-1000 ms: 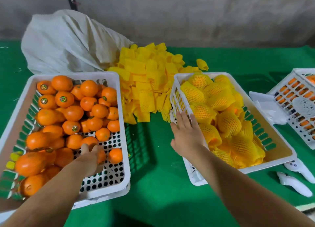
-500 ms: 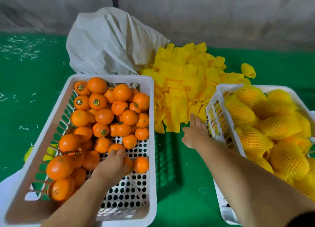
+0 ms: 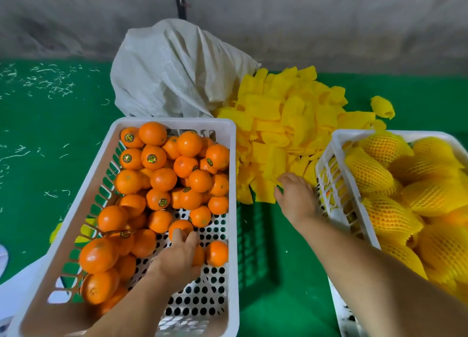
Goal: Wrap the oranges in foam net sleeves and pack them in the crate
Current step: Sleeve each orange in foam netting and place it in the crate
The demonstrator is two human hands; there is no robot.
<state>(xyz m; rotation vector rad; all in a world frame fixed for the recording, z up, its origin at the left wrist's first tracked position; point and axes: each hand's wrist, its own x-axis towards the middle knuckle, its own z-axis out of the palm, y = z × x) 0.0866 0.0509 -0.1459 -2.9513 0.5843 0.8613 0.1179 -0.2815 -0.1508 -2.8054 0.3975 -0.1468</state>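
Left hand (image 3: pixel 179 254) extended forward, palm down, fingers curled in grasp. Right hand (image 3: pixel 295 197) extended, palm down, fingertips reaching forward.

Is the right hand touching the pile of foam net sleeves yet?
Touching. In the head view the right hand reaches forward and its fingertips lie on the near edge of the yellow pile of foam net sleeves, with no green cloth showing between them.

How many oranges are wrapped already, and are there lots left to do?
Done: the right crate already holds a heap of wrapped oranges. In hand: the left hand grips a bare orange in the left crate, while the right hand reaches the yellow sleeves. Left: dozens of bare oranges.
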